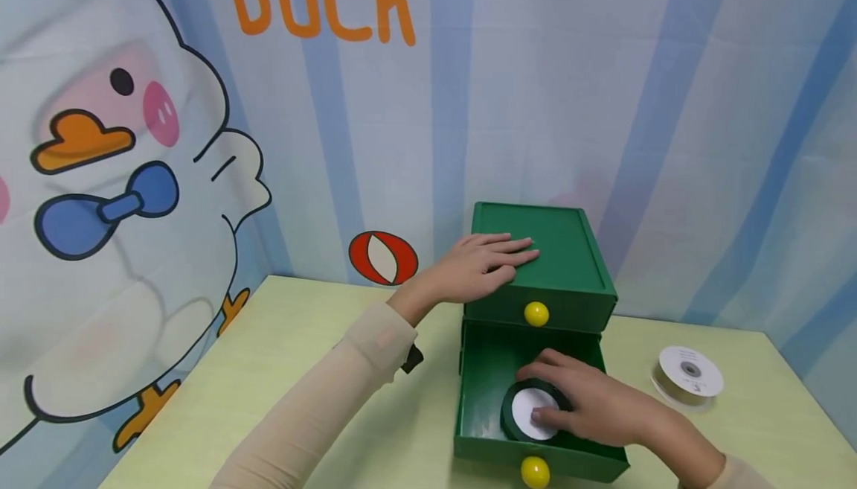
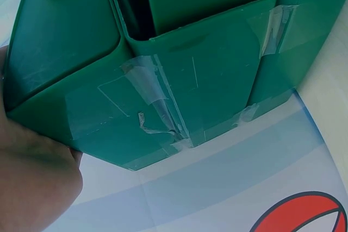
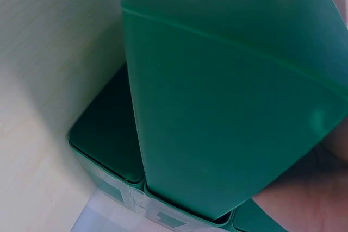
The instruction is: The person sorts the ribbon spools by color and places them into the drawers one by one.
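A green drawer cabinet has its upper drawer closed, with a yellow knob on the front. My left hand lies flat on the cabinet's top, fingers spread. Below, a green drawer is pulled out towards me. Inside it is a roll of dark green ribbon with a white centre. My right hand reaches in and grips the roll, thumb on the white face and fingers over the far rim. The right wrist view shows the outer side of the pulled-out drawer, with part of the hand at its edge.
A white spool of gold-coloured ribbon lies on the pale yellow table, right of the cabinet. Clear tape joins the cabinet's stacked sections. A duck-print curtain hangs close behind. A small black object shows beside the left sleeve.
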### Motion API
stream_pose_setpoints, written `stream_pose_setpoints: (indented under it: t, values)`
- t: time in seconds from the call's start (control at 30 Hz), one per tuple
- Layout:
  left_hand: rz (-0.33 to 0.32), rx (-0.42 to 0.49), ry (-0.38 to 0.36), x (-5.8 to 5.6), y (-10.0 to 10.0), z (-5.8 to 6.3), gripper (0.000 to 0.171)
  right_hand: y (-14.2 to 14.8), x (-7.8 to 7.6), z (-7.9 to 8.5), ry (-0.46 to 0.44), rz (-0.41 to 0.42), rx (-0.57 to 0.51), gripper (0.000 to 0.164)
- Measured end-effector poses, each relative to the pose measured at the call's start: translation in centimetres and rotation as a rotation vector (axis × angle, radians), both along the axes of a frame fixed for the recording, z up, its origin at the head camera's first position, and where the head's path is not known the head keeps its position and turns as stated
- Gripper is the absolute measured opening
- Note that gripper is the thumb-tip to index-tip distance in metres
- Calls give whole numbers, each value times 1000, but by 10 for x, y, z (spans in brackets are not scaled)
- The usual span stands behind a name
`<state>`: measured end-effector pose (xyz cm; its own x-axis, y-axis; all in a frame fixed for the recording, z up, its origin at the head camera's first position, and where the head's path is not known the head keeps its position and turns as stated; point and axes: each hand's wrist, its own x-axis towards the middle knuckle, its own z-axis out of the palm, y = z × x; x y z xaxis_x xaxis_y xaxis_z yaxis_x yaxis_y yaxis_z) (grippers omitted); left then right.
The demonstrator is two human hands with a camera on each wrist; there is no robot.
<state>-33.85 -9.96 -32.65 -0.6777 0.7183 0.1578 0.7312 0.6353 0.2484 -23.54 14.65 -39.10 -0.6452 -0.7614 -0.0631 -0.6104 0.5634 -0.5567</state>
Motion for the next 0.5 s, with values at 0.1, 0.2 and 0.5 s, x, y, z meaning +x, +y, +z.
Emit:
stream_pose_setpoints:
  t: [0.1, 0.2, 0.5]
  values:
    - [-8, 6, -7, 0, 2, -1, 51, 0, 0, -1, -11, 22, -6, 41]
    - [-12, 10, -7, 0, 2, -1, 51, -2, 1, -1, -11, 33, -7, 40]
    - [-8, 16, -9, 0, 1, -1, 52, -6, 3, -3, -12, 25, 14, 40]
